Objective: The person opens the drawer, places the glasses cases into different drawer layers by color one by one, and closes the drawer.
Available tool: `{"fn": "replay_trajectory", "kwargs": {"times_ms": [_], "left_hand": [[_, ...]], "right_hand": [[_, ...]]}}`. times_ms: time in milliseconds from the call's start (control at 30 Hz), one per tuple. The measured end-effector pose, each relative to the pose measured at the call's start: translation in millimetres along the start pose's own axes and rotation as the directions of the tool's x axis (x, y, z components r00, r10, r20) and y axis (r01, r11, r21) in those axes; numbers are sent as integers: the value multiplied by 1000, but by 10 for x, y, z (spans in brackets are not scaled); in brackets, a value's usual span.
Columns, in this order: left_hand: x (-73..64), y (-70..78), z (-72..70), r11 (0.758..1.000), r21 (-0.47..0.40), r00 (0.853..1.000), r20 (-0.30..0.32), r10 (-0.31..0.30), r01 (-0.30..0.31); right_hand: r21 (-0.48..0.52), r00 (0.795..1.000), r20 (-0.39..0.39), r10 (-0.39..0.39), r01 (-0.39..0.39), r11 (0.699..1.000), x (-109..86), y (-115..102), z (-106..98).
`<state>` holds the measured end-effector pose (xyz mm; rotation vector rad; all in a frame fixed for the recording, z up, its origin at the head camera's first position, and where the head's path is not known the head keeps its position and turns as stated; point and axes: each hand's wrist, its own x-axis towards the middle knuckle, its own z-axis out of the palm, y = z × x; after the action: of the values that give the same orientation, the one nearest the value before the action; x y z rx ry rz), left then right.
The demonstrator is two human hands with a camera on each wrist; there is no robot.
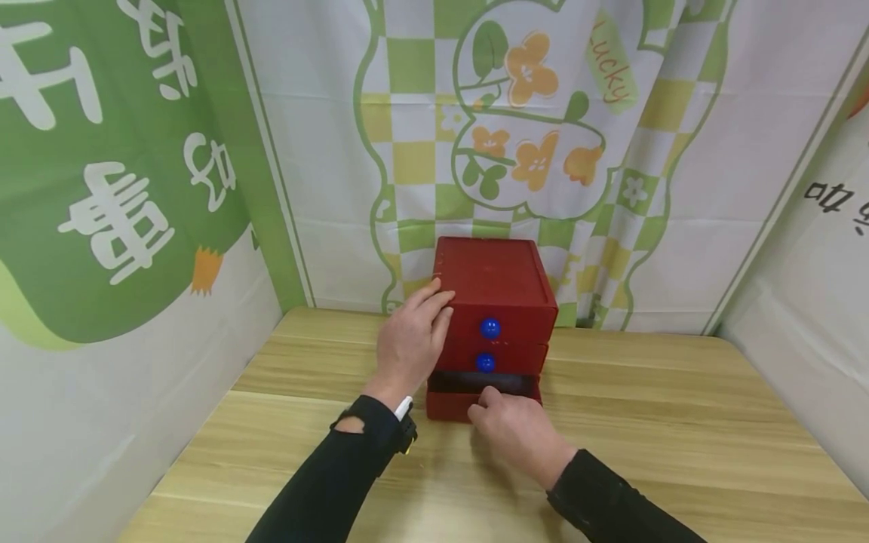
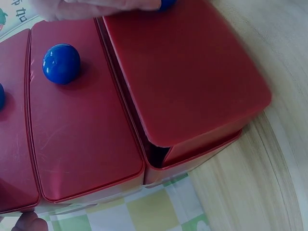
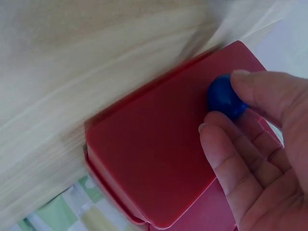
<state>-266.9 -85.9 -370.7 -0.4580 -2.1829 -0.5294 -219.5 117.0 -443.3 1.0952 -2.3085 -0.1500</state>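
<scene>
A red drawer box with blue ball knobs stands on the table. Its bottom drawer is pulled partway out, and its dark inside shows from above. With thumb and fingers my right hand pinches the blue knob of that drawer, as the right wrist view shows. Against the box's left side and top front edge rests my left hand, fingers extended. The upper two drawers, with the top knob and the middle knob, are closed.
The box stands near the back of the wooden table, close to a patterned curtain. A green and white printed cloth hangs at the left, and a white one at the right.
</scene>
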Motion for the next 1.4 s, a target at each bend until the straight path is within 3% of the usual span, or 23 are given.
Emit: {"fn": "replay_trajectory", "kwargs": {"times_ms": [667,1400], "left_hand": [[-2,-10,5,1000,-8,1000,-8,7,-7],[14,-3,-5,1000,-11,1000,-11,9,-9]], "right_hand": [[-33,995,-37,91,-92,995,61,47,203],[-110,996,-23,90,-92,990,107,73,298]]}}
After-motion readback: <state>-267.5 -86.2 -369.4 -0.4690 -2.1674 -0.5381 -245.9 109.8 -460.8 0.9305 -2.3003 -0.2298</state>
